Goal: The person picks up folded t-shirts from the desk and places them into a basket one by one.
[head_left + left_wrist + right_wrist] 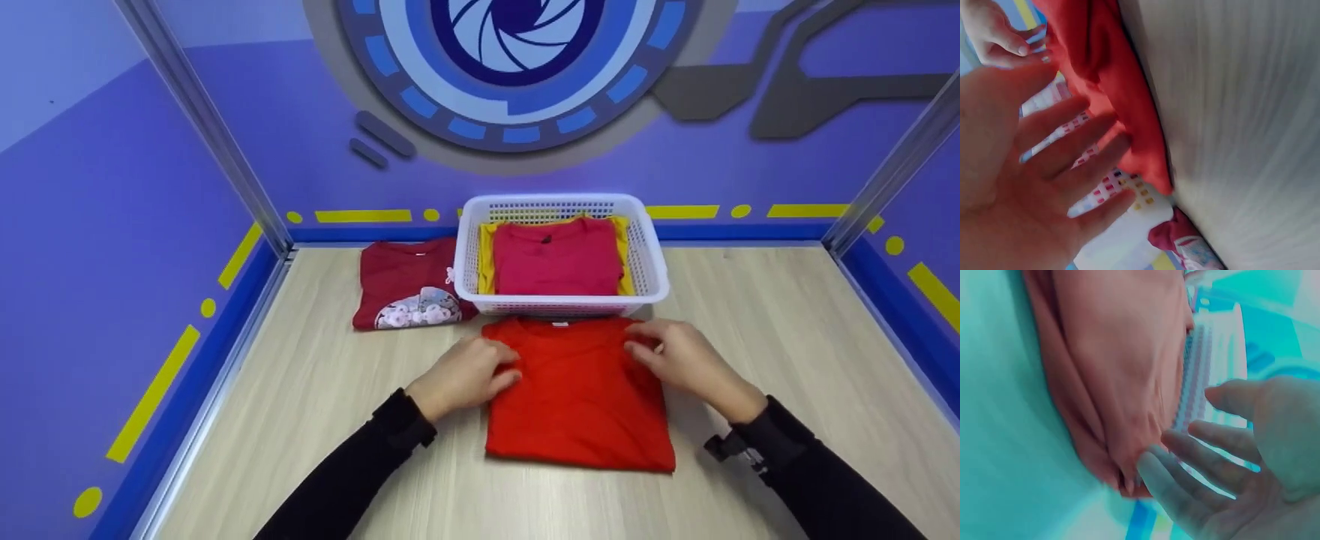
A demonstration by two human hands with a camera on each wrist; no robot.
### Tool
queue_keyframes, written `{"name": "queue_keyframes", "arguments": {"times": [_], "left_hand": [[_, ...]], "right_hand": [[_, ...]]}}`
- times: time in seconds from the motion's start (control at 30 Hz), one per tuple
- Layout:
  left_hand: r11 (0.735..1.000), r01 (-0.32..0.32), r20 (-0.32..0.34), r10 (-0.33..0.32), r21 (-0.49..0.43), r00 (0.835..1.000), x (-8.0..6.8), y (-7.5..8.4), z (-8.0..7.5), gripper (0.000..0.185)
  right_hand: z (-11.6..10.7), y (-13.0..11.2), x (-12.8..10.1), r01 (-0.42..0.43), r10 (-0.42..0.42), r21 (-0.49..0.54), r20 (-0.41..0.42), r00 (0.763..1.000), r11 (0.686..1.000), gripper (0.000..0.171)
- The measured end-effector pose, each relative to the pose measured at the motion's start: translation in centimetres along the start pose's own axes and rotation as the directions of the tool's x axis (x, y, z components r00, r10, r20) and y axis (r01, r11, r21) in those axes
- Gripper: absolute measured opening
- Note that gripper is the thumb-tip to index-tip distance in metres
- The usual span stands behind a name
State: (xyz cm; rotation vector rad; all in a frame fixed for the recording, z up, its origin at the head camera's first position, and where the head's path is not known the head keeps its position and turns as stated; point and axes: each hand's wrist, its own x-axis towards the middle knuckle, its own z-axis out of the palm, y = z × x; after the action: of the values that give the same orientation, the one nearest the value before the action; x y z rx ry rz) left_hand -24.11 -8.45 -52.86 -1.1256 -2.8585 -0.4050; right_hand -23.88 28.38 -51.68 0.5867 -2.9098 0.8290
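A folded red T-shirt lies flat on the table, its collar toward the basket. At its left edge is my left hand, fingers spread and loosely bent in the left wrist view, with no cloth pinched between them. My right hand is at the upper right corner of the shirt, fingertips right at the cloth. In the right wrist view the fingers are apart and relaxed beside the shirt's folded edge.
Behind the red shirt stands a white plastic basket holding a folded pink shirt over yellow cloth. A folded dark red shirt with a printed picture lies left of the basket. Blue-purple panels enclose the table.
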Motion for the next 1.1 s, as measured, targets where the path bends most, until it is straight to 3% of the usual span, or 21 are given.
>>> {"name": "queue_keyframes", "arguments": {"times": [0.17,0.33,0.5,0.73,0.9,1.03,1.1], "left_hand": [[0.983,0.174,-0.135,-0.165,0.058,0.977,1.2,-1.1,0.2,0.029],[0.957,0.284,-0.142,-0.273,0.056,0.951,2.5,-1.6,1.0,0.033],[0.953,0.298,-0.12,-0.292,0.044,0.949,3.5,-1.6,1.7,0.038],[0.964,0.249,-0.098,-0.241,0.092,0.966,3.8,-1.7,1.8,0.037],[0.967,0.252,-0.063,-0.254,-0.026,0.965,4.3,-2.7,2.5,0.031],[0.942,0.294,-0.015,-0.3,-0.163,0.954,4.5,-2.9,2.7,0.028],[0.921,0.326,0.022,-0.329,-0.213,0.944,4.4,-2.2,1.9,0.026]], "right_hand": [[-1.1,0.8,0.9,-0.074,0.072,-0.051,-0.031,0.997,0.996,0.026],[-0.4,1.4,2.0,-0.138,0.145,-0.099,0.06,0.988,0.985,0.04],[0.8,2.0,2.5,-0.141,0.152,-0.107,0.112,0.982,0.984,0.049],[1.9,2.3,2.6,-0.077,0.095,-0.187,0.085,0.992,0.979,0.039],[2.3,2.3,3.0,-0.113,0.125,-0.121,0.099,0.987,0.986,0.028],[2.4,2.5,3.2,-0.142,0.15,-0.074,0.119,0.981,0.987,0.019],[2.5,2.8,3.1,-0.159,0.163,-0.045,0.131,0.978,0.986,0.017]]}}
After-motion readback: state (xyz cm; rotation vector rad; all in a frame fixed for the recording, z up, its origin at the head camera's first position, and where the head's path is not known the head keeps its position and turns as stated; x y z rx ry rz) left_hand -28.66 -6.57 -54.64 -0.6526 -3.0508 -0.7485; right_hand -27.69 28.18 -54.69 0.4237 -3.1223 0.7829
